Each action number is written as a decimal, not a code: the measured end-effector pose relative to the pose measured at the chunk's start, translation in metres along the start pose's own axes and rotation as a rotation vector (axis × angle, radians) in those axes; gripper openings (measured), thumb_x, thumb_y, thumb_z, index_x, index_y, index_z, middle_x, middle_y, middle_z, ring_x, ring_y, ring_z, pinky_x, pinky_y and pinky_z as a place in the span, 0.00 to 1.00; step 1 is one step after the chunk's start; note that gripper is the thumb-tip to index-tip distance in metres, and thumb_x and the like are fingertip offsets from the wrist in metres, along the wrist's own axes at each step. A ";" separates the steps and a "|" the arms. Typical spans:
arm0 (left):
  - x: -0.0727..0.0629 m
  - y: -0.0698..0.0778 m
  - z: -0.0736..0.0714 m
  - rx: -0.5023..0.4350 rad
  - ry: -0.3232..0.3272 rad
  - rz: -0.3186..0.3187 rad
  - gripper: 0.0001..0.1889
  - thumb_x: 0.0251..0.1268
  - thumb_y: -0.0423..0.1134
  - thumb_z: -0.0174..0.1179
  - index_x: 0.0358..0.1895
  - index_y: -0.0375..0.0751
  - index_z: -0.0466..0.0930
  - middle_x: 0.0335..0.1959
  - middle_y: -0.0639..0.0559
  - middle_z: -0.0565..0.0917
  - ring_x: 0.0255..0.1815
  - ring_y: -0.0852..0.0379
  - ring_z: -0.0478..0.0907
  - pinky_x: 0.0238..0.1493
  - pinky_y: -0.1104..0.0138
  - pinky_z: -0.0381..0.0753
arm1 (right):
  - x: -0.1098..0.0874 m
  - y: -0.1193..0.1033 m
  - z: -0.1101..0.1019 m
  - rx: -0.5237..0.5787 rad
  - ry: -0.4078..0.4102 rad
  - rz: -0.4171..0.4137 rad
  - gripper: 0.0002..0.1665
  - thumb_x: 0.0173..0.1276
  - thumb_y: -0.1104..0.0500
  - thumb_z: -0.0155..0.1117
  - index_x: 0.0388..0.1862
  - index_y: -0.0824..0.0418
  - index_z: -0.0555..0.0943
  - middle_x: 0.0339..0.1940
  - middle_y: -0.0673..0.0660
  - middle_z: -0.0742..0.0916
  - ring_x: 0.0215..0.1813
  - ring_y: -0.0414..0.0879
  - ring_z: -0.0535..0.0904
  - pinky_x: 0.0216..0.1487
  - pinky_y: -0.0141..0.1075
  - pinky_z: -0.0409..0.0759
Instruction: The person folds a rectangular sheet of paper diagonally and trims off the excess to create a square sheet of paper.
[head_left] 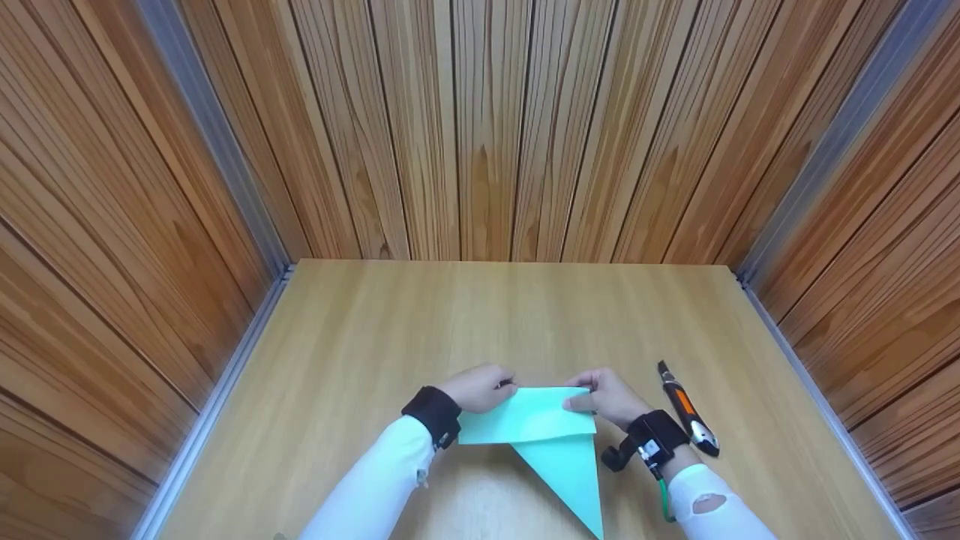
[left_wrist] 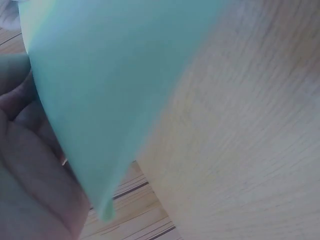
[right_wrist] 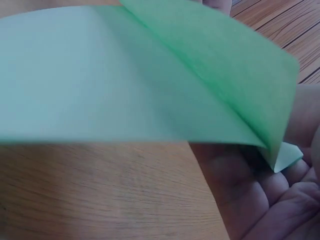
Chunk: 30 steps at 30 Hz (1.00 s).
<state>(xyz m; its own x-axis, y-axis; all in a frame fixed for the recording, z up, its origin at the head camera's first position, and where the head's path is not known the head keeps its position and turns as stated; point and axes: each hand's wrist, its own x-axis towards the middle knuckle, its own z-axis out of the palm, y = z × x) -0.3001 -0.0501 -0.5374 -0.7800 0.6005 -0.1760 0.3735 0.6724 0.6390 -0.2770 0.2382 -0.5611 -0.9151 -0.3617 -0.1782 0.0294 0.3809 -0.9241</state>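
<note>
A folded sheet of light green paper [head_left: 525,420] is held up in front of me by its top edge. It has a wide band across the top and a triangular flap pointing down on the right. At the upper left my left hand [head_left: 480,388] pinches it, thumb and fingers at the edge. My right hand [head_left: 607,397] pinches the upper right corner, thumb in front and fingers behind. The left wrist view has the paper [left_wrist: 115,85] narrowing to a lower corner beside the palm. In the right wrist view a fold in the paper [right_wrist: 230,55] stands partly raised.
To the right of my right hand, a slim black tool [head_left: 684,405] with orange and white parts lies on the wooden table [head_left: 375,322]. Wood-plank walls [head_left: 487,135] with grey metal edging [head_left: 225,127] enclose the table at the back and both sides.
</note>
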 end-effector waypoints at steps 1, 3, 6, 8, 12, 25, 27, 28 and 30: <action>0.000 -0.001 0.000 -0.003 0.002 0.006 0.13 0.88 0.42 0.53 0.51 0.42 0.87 0.35 0.55 0.84 0.36 0.60 0.78 0.45 0.66 0.80 | 0.000 0.000 0.000 0.009 -0.009 0.003 0.17 0.72 0.64 0.73 0.56 0.70 0.88 0.45 0.59 0.94 0.45 0.47 0.90 0.49 0.37 0.87; 0.000 -0.002 0.000 -0.004 0.005 0.017 0.11 0.88 0.41 0.54 0.47 0.42 0.85 0.32 0.56 0.80 0.33 0.60 0.74 0.40 0.68 0.75 | 0.001 -0.001 -0.001 0.023 -0.031 0.012 0.17 0.72 0.64 0.74 0.56 0.71 0.88 0.44 0.57 0.94 0.44 0.47 0.90 0.48 0.37 0.87; 0.000 -0.003 0.001 -0.006 0.007 0.020 0.10 0.87 0.41 0.55 0.45 0.43 0.85 0.30 0.58 0.78 0.32 0.61 0.73 0.39 0.69 0.73 | 0.001 -0.002 -0.002 0.014 -0.075 0.024 0.17 0.72 0.64 0.73 0.57 0.69 0.88 0.43 0.56 0.94 0.44 0.46 0.90 0.48 0.37 0.85; -0.001 -0.003 0.003 0.008 0.005 0.021 0.10 0.87 0.41 0.55 0.47 0.43 0.85 0.31 0.58 0.78 0.32 0.62 0.74 0.39 0.69 0.74 | 0.002 -0.004 -0.002 -0.013 -0.110 0.023 0.17 0.72 0.65 0.73 0.58 0.69 0.87 0.44 0.56 0.94 0.45 0.46 0.89 0.49 0.36 0.85; 0.000 -0.001 0.007 0.051 0.005 0.012 0.10 0.87 0.42 0.56 0.48 0.44 0.86 0.33 0.58 0.81 0.34 0.61 0.75 0.41 0.69 0.76 | 0.004 -0.012 0.001 -0.173 -0.172 -0.030 0.18 0.70 0.67 0.72 0.58 0.69 0.87 0.46 0.59 0.93 0.47 0.47 0.87 0.50 0.37 0.85; 0.004 0.006 0.014 0.137 0.033 0.024 0.10 0.88 0.43 0.55 0.52 0.45 0.86 0.37 0.56 0.84 0.36 0.60 0.76 0.45 0.68 0.78 | 0.016 -0.040 0.031 -0.583 -0.124 -0.103 0.11 0.84 0.56 0.63 0.50 0.57 0.91 0.36 0.50 0.88 0.34 0.44 0.78 0.36 0.36 0.73; 0.003 0.007 0.014 0.148 0.041 0.038 0.10 0.87 0.42 0.56 0.52 0.44 0.86 0.37 0.56 0.84 0.35 0.61 0.76 0.44 0.69 0.77 | 0.019 -0.039 0.032 -0.559 -0.140 -0.156 0.11 0.84 0.58 0.63 0.49 0.60 0.91 0.37 0.51 0.89 0.35 0.42 0.77 0.37 0.33 0.73; 0.003 0.008 0.013 0.151 0.046 0.042 0.10 0.87 0.42 0.56 0.52 0.44 0.87 0.36 0.57 0.84 0.35 0.61 0.76 0.43 0.70 0.76 | 0.021 -0.039 0.032 -0.540 -0.152 -0.185 0.11 0.84 0.59 0.63 0.48 0.61 0.91 0.37 0.52 0.90 0.35 0.41 0.77 0.37 0.33 0.73; 0.002 0.009 0.013 0.153 0.051 0.048 0.10 0.86 0.42 0.57 0.51 0.44 0.87 0.33 0.57 0.82 0.32 0.61 0.75 0.40 0.70 0.75 | 0.024 -0.037 0.031 -0.507 -0.176 -0.221 0.12 0.83 0.61 0.62 0.48 0.64 0.92 0.39 0.54 0.92 0.35 0.39 0.77 0.38 0.31 0.73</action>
<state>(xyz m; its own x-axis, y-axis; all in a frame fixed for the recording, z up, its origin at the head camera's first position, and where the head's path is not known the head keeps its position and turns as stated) -0.2920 -0.0370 -0.5419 -0.7824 0.6135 -0.1071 0.4801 0.7037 0.5238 -0.2877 0.1889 -0.5414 -0.7956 -0.5988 -0.0927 -0.3913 0.6246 -0.6759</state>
